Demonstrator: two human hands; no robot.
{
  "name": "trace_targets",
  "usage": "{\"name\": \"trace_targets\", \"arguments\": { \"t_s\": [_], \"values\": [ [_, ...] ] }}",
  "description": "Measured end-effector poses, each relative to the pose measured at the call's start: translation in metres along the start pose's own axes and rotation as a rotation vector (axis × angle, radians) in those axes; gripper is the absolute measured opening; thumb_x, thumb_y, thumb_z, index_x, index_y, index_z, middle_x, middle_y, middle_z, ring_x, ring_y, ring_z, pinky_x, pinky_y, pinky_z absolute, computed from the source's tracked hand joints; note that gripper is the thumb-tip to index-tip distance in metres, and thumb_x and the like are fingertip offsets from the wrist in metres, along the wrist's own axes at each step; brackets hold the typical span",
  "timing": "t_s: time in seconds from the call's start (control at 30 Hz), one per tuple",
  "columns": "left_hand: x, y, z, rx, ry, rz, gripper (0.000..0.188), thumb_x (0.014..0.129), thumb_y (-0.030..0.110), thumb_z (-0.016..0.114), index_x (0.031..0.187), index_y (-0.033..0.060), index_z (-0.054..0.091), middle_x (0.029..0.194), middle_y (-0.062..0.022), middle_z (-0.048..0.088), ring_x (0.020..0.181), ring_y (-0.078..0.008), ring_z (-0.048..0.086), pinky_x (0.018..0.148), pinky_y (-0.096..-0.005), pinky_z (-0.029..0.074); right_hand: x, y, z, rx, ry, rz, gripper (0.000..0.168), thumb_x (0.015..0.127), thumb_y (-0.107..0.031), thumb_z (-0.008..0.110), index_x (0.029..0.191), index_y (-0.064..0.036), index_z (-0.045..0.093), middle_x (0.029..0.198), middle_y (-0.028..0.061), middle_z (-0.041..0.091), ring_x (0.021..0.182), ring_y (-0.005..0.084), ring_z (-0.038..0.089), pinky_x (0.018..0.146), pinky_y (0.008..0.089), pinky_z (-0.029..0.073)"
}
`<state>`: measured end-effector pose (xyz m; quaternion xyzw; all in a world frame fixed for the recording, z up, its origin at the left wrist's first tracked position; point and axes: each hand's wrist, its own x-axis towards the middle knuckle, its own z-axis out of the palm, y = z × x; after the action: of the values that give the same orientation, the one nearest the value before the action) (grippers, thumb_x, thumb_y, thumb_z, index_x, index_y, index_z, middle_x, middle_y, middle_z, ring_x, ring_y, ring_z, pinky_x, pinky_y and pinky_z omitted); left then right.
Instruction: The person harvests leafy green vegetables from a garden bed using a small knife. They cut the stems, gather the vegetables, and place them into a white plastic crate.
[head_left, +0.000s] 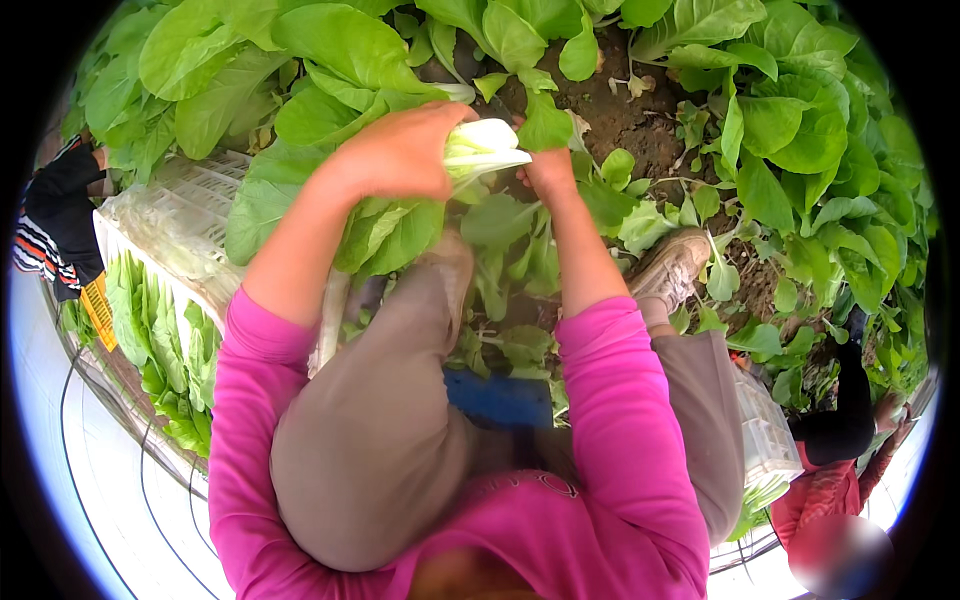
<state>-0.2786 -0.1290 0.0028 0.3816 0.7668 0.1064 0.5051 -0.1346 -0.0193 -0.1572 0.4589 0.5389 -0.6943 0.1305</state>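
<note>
My left hand (401, 154) is wrapped around a leafy green vegetable head (484, 142), probably a bok choy type. Its pale white stalk base points right, and broad green leaves (394, 232) spread below my wrist. Close to the cut-looking end of the stalk is my right hand (551, 176), fingers curled. A green leaf covers part of that hand, so whether it grips anything is hidden. Both hands are just above the planted bed, between my knees and the standing plants (345, 45).
White plastic crates stand at left (172, 217) and right (761, 427), with harvested greens (157, 337) by the left one. Loose leaves litter the soil (622, 90) around my shoes (675, 262). Below me is a blue object (499, 397). Other people work at left (60, 217) and right (825, 480).
</note>
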Motion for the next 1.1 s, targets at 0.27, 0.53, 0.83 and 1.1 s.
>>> {"name": "trace_targets", "arguments": {
  "t_s": [0.27, 0.53, 0.83, 1.1],
  "values": [
    [0.039, -0.034, -0.019, -0.188, 0.015, -0.107, 0.069, 0.052, 0.007, 0.068, 0.117, -0.0056, 0.047, 0.110, -0.0185, 0.055, 0.098, -0.0260, 0.056, 0.083, -0.0317, 0.046, 0.009, 0.011, 0.008, -0.560, 0.086, -0.280, 0.035, 0.085, -0.033, 0.047, 0.116, -0.022, 0.059, 0.110, 0.0136, 0.061, 0.099, 0.0332, 0.058, 0.083, 0.0413, 0.046],
    [0.032, -0.035, 0.033, -0.336, -0.204, -0.246, 0.070, 0.051, 0.008, 0.071, 0.115, -0.0050, 0.049, 0.100, -0.0172, 0.060, 0.090, -0.0245, 0.058, 0.079, -0.0309, 0.046, -0.013, -0.024, -0.016, -0.646, 0.080, -0.227, 0.034, 0.085, -0.036, 0.052, 0.116, -0.023, 0.061, 0.108, 0.0115, 0.062, 0.098, 0.0285, 0.059, 0.085, 0.0357, 0.045],
    [0.046, -0.007, 0.095, -0.207, -0.065, -0.375, 0.077, 0.056, 0.016, 0.072, 0.124, -0.0024, 0.041, 0.129, -0.0309, 0.031, 0.099, -0.0406, 0.056, 0.088, -0.0373, 0.047, -0.004, -0.078, -0.045, -1.076, -0.035, -0.352, 0.026, 0.070, -0.027, 0.057, 0.082, -0.005, 0.067, 0.092, 0.0180, 0.065, 0.090, 0.0346, 0.060, 0.078, 0.0404, 0.048],
    [0.042, -0.005, 0.094, -0.194, -0.121, -0.405, 0.086, 0.060, 0.019, 0.072, 0.134, -0.0003, 0.032, 0.142, -0.0344, 0.013, 0.110, -0.0387, 0.053, 0.092, -0.0363, 0.045, 0.033, -0.099, -0.041, -1.365, -0.066, -0.400, 0.035, 0.078, -0.038, 0.052, 0.103, -0.016, 0.063, 0.104, 0.0095, 0.065, 0.097, 0.0298, 0.061, 0.082, 0.0383, 0.048]
  ]
}}
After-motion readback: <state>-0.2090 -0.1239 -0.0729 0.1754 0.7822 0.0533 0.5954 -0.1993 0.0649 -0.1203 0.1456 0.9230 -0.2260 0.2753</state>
